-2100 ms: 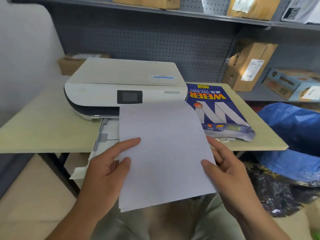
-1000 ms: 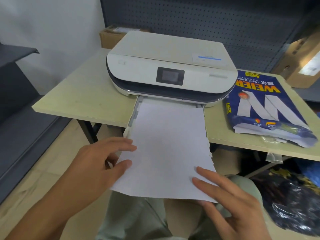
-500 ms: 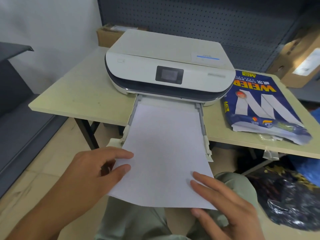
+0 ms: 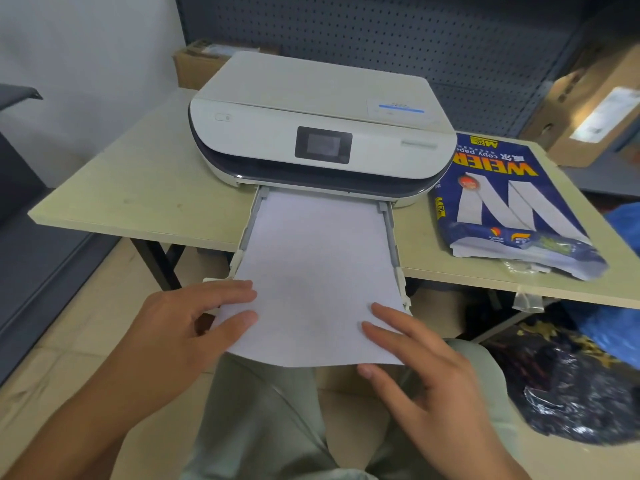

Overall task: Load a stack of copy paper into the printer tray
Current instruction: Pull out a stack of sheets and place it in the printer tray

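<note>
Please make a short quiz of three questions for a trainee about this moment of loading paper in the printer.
1. True or false: the paper stack is fully inside the printer.
2. What lies on the table to the right of the printer? A) a stapler B) an opened blue ream wrapper C) a laptop
3. Fill in: the left hand pinches the near left corner of the stack, and the right hand touches its near ____ corner.

Key:
1. False; its near end still hangs out past the tray.
2. B, the opened blue ream wrapper.
3. right
</note>
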`<action>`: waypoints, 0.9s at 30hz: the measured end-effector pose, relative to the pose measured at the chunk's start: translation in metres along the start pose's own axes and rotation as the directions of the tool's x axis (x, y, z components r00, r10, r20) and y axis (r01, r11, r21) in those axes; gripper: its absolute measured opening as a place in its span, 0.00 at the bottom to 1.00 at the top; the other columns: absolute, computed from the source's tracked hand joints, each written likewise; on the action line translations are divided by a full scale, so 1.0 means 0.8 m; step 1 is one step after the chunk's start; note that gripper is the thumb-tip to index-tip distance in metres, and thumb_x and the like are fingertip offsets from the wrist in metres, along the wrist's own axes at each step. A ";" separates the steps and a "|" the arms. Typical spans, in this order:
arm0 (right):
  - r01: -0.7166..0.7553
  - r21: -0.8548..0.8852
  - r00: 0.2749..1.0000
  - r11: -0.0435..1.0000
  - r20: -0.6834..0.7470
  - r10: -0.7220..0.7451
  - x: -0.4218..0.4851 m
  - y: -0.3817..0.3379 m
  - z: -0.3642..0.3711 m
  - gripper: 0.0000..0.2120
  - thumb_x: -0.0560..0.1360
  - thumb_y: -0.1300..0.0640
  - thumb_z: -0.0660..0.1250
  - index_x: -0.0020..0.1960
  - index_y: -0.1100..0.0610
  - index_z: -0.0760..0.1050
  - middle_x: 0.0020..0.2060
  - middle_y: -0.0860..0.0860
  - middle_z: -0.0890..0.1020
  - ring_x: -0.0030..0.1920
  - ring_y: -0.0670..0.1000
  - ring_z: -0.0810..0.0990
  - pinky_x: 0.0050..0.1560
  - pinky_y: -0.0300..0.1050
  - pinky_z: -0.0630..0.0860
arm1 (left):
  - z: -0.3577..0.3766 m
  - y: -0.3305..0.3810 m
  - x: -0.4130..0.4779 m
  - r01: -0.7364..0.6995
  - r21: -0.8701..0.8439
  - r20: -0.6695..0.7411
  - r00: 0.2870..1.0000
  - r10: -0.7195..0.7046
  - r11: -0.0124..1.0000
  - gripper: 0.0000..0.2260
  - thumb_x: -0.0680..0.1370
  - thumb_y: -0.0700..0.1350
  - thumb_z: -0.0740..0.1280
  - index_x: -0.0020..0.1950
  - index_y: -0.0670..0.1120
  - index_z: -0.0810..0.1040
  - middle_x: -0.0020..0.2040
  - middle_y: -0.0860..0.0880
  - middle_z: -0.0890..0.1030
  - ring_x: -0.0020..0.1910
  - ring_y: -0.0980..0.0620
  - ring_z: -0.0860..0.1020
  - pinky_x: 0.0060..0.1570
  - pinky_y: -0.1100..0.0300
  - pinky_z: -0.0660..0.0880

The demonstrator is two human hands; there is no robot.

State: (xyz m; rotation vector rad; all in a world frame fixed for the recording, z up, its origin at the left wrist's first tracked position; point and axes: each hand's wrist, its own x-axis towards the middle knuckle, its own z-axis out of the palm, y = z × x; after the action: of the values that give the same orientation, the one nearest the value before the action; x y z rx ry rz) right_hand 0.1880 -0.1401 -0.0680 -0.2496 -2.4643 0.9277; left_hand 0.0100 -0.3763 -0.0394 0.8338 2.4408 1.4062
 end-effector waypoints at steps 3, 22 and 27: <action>0.002 -0.004 1.000 1.000 0.004 -0.002 0.008 0.003 0.002 0.19 0.74 0.41 0.69 0.61 0.49 0.83 0.67 0.43 0.79 0.66 0.37 0.76 0.62 0.27 0.70 | -0.003 -0.008 0.003 -0.093 0.197 0.060 0.995 0.082 0.976 0.19 0.68 0.70 0.69 0.57 0.66 0.80 0.63 0.77 0.73 0.63 0.72 0.73 0.59 0.64 0.72; 0.048 -0.289 0.996 0.956 -0.054 -0.066 0.038 0.032 0.008 0.16 0.76 0.44 0.67 0.58 0.50 0.84 0.59 0.47 0.82 0.58 0.52 0.80 0.59 0.40 0.75 | 0.017 -0.029 0.031 -0.215 0.397 0.092 0.977 0.194 0.892 0.34 0.70 0.76 0.55 0.64 0.57 0.81 0.68 0.63 0.73 0.63 0.66 0.68 0.62 0.62 0.67; 0.052 -0.316 0.996 0.947 -0.059 -0.074 0.047 0.039 0.009 0.15 0.76 0.44 0.68 0.57 0.51 0.85 0.57 0.47 0.83 0.57 0.52 0.80 0.58 0.43 0.76 | 0.020 -0.025 0.042 -0.209 0.434 0.074 0.978 0.197 0.876 0.31 0.69 0.71 0.60 0.63 0.55 0.81 0.68 0.59 0.76 0.62 0.64 0.67 0.60 0.60 0.65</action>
State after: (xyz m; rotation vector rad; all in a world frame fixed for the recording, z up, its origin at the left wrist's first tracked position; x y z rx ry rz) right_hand 0.1516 -0.1081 -0.0786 -0.3030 -2.5302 0.4861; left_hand -0.0177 -0.3535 -0.0618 1.2271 2.7618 0.8865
